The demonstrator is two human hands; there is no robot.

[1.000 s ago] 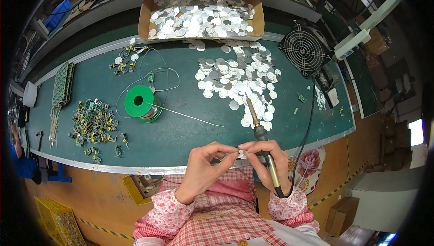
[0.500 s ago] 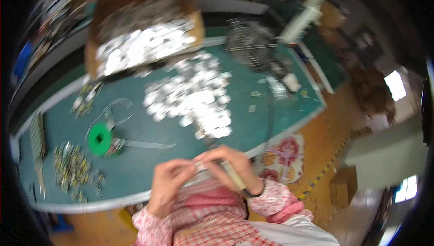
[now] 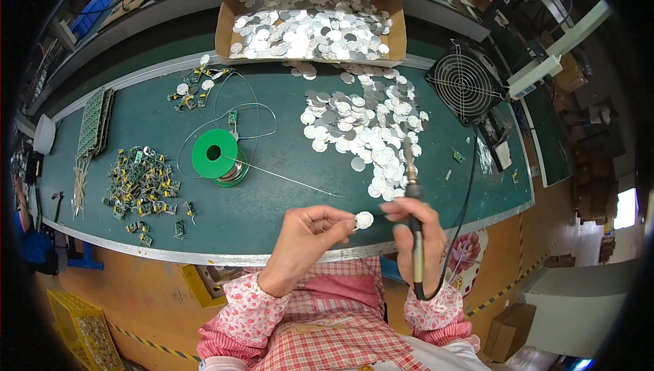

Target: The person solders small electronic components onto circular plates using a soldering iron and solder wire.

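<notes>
My left hand point(image 3: 304, 240) pinches a small white round disc point(image 3: 364, 220) by its edge, between thumb and fingertips, over the bench's near edge. To its right, a short gap from the disc, my right hand point(image 3: 430, 226) holds a soldering iron point(image 3: 415, 192). The iron's tip points away from me, above the near part of a loose pile of white and grey discs point(image 3: 337, 122). Left of the pile, a green spool of solder wire point(image 3: 216, 156) rests on the bench, its free wire end reaching toward my left hand.
Many small circuit boards point(image 3: 143, 183) lie heaped at left, beside stacked board panels point(image 3: 95, 122). A few boards with discs point(image 3: 197, 88) sit farther back. An open cardboard box point(image 3: 221, 37) of discs stands at the far side. A black fan point(image 3: 463, 81) and the iron's cable point(image 3: 470, 187) are at right.
My hands have moved apart from being close together. The disc now shows at my left fingertips, and the iron has swung more upright in my right hand. The whole view has shifted and sharpened.
</notes>
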